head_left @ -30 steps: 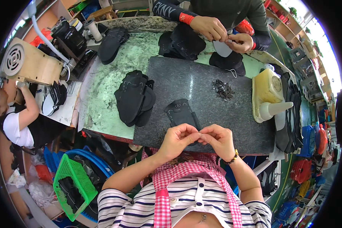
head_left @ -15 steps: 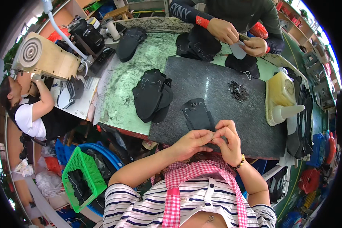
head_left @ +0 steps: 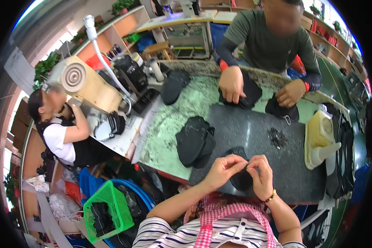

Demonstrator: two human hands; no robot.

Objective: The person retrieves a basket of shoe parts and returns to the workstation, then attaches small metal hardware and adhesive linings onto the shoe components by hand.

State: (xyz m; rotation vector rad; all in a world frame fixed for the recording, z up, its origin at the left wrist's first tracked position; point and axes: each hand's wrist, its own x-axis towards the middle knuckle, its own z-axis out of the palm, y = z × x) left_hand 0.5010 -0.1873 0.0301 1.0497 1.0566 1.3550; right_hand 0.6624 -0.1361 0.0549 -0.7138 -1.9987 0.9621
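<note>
Fingers (head_left: 236, 159) of the left hand (head_left: 225, 171) and right hand (head_left: 261, 178) are pinched together, tips meeting or nearly, and I can't make out what's between them; the black piece (head_left: 240, 182) lies right below, partly hidden by them, on the dark slab (head_left: 293, 182). Next out I have a stack of black pieces (head_left: 194, 142) at left straddling the slab's edge and the green surface (head_left: 161, 144), a small heap of black scraps (head_left: 277, 138) on the slab, and a yellow container (head_left: 321, 130) with a pale nozzle (head_left: 324, 153) at right. Far side: a co-worker's hands (head_left: 231, 84) down on more black pieces (head_left: 252, 97).
</note>
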